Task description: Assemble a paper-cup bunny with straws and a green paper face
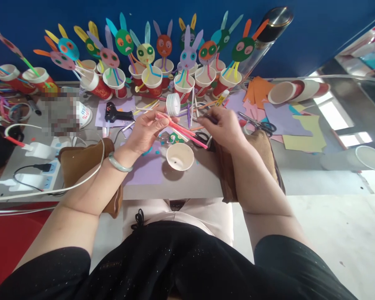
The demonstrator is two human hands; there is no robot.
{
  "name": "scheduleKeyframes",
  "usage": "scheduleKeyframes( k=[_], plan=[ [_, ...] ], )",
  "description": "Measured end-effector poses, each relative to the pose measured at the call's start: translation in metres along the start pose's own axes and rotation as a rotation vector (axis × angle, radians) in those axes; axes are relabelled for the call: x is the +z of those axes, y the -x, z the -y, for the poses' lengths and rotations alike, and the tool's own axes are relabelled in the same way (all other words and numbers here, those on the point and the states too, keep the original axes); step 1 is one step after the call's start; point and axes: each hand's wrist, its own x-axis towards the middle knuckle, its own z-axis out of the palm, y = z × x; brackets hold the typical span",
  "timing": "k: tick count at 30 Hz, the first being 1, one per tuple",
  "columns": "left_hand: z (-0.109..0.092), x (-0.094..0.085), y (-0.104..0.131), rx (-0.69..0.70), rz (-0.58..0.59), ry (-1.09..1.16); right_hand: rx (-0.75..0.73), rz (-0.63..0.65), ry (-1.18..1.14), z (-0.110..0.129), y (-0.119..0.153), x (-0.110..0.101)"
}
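Observation:
My left hand (146,129) is closed around several pink drinking straws (183,130), one or more whitish ones among them. They slant down to the right, above a white paper cup (180,157) standing on the table. To the right of the straws, my right hand (223,125) has its fingers bent together over the clutter; a dark shape shows at them, too unclear to name. Black-handled scissors (202,139) lie under the straw ends, partly hidden. Just behind the straws is a round white roll or lid (173,104).
Rabbit-faced paper figures (145,54) stand in red-and-white cups along the back. A black glue gun (117,113) lies left, near a power strip (51,171) and cables. Right are other scissors (259,125), coloured paper (303,139), stacked cups (284,91) and a clear cup (370,158).

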Motion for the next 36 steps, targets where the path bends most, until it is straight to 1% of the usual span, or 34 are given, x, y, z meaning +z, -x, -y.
scheduleKeyframes(
  k=[3, 5, 6, 7, 8, 9, 12, 13, 14, 15, 17, 20, 25, 28, 30, 36],
  plan=[
    [-0.005, 0.001, 0.002, -0.038, 0.028, 0.043, 0.089, 0.305, 0.301, -0.005, -0.005, 0.000],
    [-0.008, 0.002, 0.004, -0.064, 0.064, 0.048, 0.087, 0.421, 0.425, -0.004, -0.004, 0.003],
    [-0.009, 0.003, 0.005, -0.073, 0.081, 0.047, 0.064, 0.438, 0.444, -0.003, -0.003, 0.005],
    [-0.011, 0.004, 0.006, -0.080, 0.095, 0.045, 0.028, 0.422, 0.434, -0.002, -0.001, 0.006],
    [-0.012, 0.004, 0.007, -0.086, 0.107, 0.042, -0.017, 0.366, 0.399, -0.001, 0.000, 0.007],
    [-0.012, 0.005, 0.008, -0.092, 0.116, 0.039, -0.066, 0.271, 0.347, 0.000, 0.001, 0.008],
    [-0.014, 0.007, 0.009, -0.111, 0.145, 0.029, -0.227, -0.109, 0.154, 0.002, 0.006, 0.009],
    [-0.014, 0.007, 0.009, -0.117, 0.162, 0.026, -0.287, -0.201, 0.104, 0.003, 0.008, 0.009],
    [-0.013, 0.008, 0.009, -0.122, 0.180, 0.021, -0.352, -0.254, 0.072, 0.004, 0.010, 0.008],
    [-0.012, 0.008, 0.009, -0.123, 0.200, 0.014, -0.419, -0.276, 0.059, 0.006, 0.013, 0.008],
    [-0.010, 0.008, 0.010, -0.115, 0.236, -0.009, -0.534, -0.267, 0.081, 0.009, 0.017, 0.008],
    [-0.008, 0.008, 0.012, -0.108, 0.280, -0.038, -0.616, -0.245, 0.164, 0.012, 0.022, 0.010],
    [-0.010, 0.012, 0.015, -0.120, 0.312, -0.053, -0.609, -0.262, 0.215, 0.011, 0.028, 0.015],
    [-0.012, 0.013, 0.016, -0.128, 0.314, -0.060, -0.618, -0.266, 0.172, 0.012, 0.029, 0.015],
    [-0.012, 0.012, 0.015, -0.130, 0.336, -0.074, -0.625, -0.269, 0.131, 0.013, 0.029, 0.014],
    [-0.009, 0.008, 0.017, -0.095, 0.394, -0.163, -0.584, -0.274, 0.009, 0.021, 0.034, 0.014]
  ],
)
